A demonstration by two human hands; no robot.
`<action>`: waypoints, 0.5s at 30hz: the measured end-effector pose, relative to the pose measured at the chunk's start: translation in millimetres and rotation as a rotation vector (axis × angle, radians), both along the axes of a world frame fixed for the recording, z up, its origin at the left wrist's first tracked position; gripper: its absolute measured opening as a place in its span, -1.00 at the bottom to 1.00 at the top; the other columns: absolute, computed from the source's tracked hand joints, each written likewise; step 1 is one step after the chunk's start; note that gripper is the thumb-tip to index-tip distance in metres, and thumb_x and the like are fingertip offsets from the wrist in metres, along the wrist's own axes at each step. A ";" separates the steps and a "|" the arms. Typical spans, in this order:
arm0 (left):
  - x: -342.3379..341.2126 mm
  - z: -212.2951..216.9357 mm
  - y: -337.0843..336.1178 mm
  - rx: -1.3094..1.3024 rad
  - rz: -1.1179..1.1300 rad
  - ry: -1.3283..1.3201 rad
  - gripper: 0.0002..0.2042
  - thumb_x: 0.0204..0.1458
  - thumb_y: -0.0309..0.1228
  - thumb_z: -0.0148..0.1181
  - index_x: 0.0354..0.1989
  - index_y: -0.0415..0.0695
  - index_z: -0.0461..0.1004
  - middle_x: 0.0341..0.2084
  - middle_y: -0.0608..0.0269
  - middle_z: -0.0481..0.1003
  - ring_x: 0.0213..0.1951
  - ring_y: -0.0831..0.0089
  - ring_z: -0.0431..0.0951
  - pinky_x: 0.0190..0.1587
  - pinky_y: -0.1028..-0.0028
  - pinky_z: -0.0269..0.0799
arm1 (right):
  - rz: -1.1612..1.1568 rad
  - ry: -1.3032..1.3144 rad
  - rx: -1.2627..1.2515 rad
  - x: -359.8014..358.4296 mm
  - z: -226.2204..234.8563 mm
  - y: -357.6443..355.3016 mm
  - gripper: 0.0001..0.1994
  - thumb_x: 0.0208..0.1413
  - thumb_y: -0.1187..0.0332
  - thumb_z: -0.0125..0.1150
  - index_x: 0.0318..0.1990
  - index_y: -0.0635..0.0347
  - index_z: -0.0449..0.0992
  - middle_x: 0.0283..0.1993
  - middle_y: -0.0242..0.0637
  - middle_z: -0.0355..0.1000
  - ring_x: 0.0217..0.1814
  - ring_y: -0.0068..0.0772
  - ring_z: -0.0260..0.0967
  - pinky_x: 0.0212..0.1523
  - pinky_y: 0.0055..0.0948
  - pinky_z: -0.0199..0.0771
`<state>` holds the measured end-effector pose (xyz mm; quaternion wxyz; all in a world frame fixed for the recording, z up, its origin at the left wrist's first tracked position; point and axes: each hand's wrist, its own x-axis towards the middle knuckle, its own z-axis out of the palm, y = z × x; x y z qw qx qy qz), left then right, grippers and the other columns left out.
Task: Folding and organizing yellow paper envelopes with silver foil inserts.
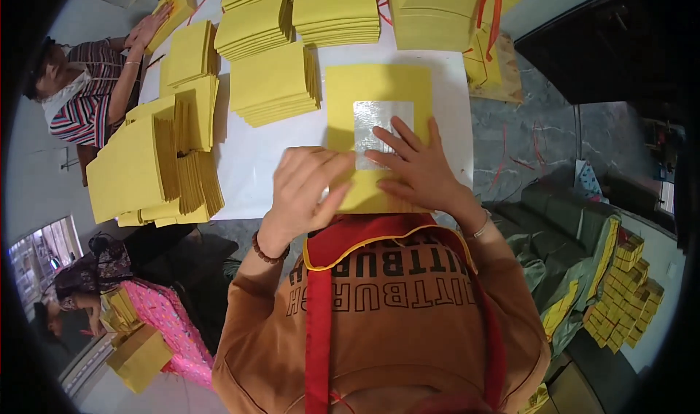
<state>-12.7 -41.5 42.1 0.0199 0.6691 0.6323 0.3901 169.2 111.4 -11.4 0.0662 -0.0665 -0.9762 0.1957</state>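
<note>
A flat yellow paper piece [379, 82], seemingly a bag or envelope, lies in front of me at the table's near edge. A shiny pale square patch [372, 115], either a clear film window or a label, covers its middle. My right hand [419, 162] lies over the right part of the patch with its fingers spread. To the left, my left hand [306, 188] is raised by the paper's lower left edge. Its fingers are loosely bent and slightly blurred, the thumb stands apart from them, and I see nothing held in it.
Stacks of yellow paper pieces [273, 82] fill the white table's [251, 159] far side; more piles [131, 162] stand at left. A large yellow bag [430, 13] with red ribbon stands far right. Another person's hands [149, 28] rest on a yellow stack. Yellow bundles [627, 297] sit at lower right.
</note>
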 end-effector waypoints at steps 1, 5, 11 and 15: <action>1.0 5.6 -5.0 -0.190 -0.097 0.017 -0.55 -0.16 -0.34 0.29 -0.05 -0.21 0.41 -0.18 0.09 0.43 -0.13 0.17 0.42 -0.10 0.26 0.30 | 0.001 -0.002 0.008 -1.3 0.9 0.0 -0.51 0.02 0.04 0.15 0.13 -0.16 0.33 0.34 -0.38 0.05 0.42 -0.16 -0.14 0.18 0.42 -0.29; 15.5 -8.5 -6.7 -0.410 -0.273 0.161 -0.33 -0.14 -0.16 0.27 0.16 -0.17 0.21 0.13 -0.04 0.19 0.16 0.07 0.19 0.11 0.14 0.13 | -0.003 -0.057 0.043 2.1 2.5 -2.6 -0.51 0.02 0.01 0.13 0.14 -0.17 0.32 0.36 -0.37 0.01 0.43 -0.15 -0.16 0.19 0.46 -0.33; 5.4 9.9 -6.7 -0.262 -0.136 -0.175 -0.31 0.03 -0.07 0.11 0.23 -0.26 0.09 0.14 -0.06 0.21 0.10 0.03 0.26 0.12 0.20 0.15 | 0.014 -0.120 0.035 16.0 10.1 -5.5 -0.50 0.06 0.01 0.09 0.16 -0.14 0.30 0.37 -0.32 0.00 0.44 -0.18 -0.16 0.23 0.43 -0.43; 10.7 8.0 -6.6 -0.306 -0.117 -0.116 -0.43 -0.02 -0.15 0.18 0.11 -0.23 0.25 -0.10 0.08 0.37 -0.14 0.16 0.37 -0.09 0.27 0.29 | 0.024 -0.107 0.065 17.0 11.2 -5.2 -0.51 0.08 0.04 0.08 0.17 -0.13 0.30 0.37 -0.31 0.01 0.44 -0.20 -0.16 0.26 0.36 -0.45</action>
